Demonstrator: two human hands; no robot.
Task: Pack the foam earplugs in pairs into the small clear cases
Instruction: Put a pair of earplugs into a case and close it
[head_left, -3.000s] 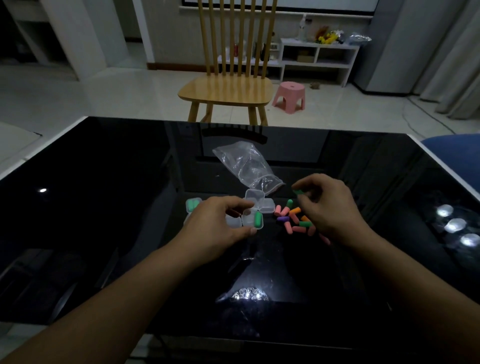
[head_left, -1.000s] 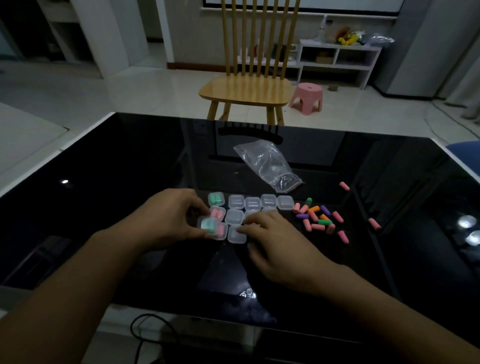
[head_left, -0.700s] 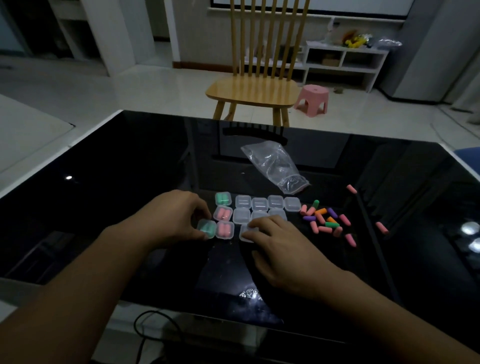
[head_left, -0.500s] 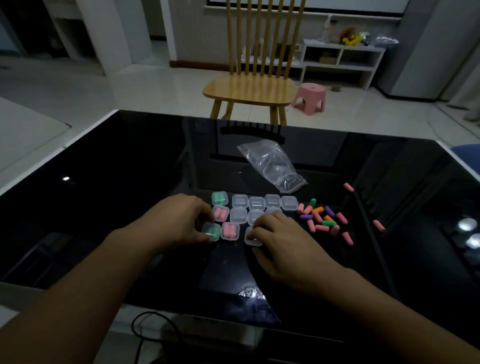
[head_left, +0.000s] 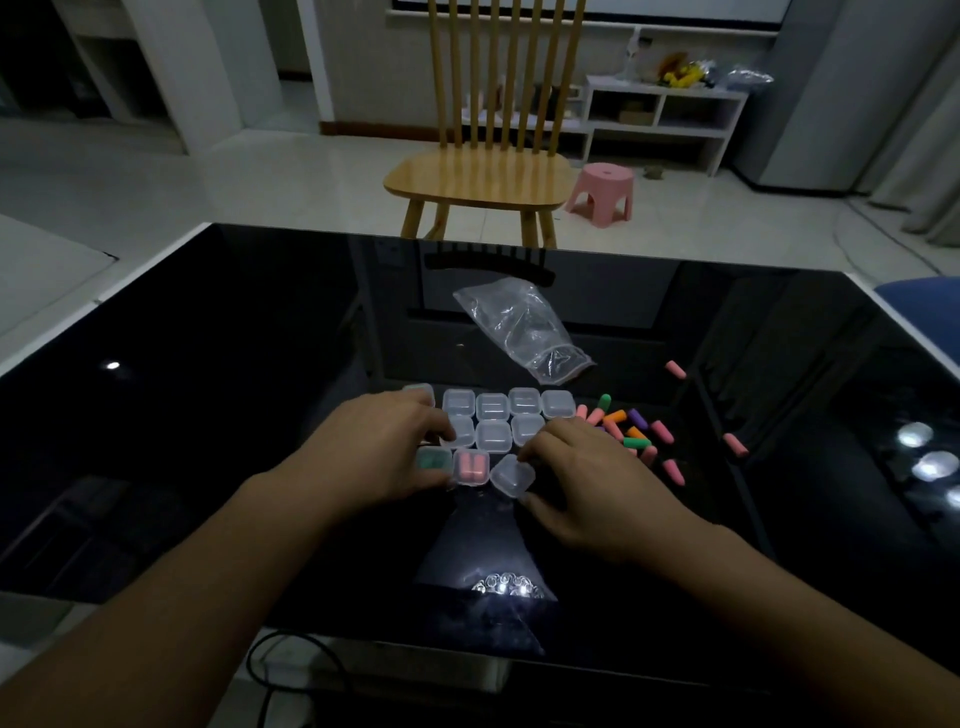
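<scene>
Plainly the risk lies in the crowding: the right hand (head_left: 587, 486) pinches one empty clear case (head_left: 512, 476) at the near edge of the packed cluster of cases (head_left: 493, 420); the left hand (head_left: 382, 452) rests curled over the filled ones, whether gripping I cannot tell. A careless nudge could scatter cases across the glossy tabletop (head_left: 208, 415); the loose earplugs (head_left: 631, 431) just right could roll away.
</scene>
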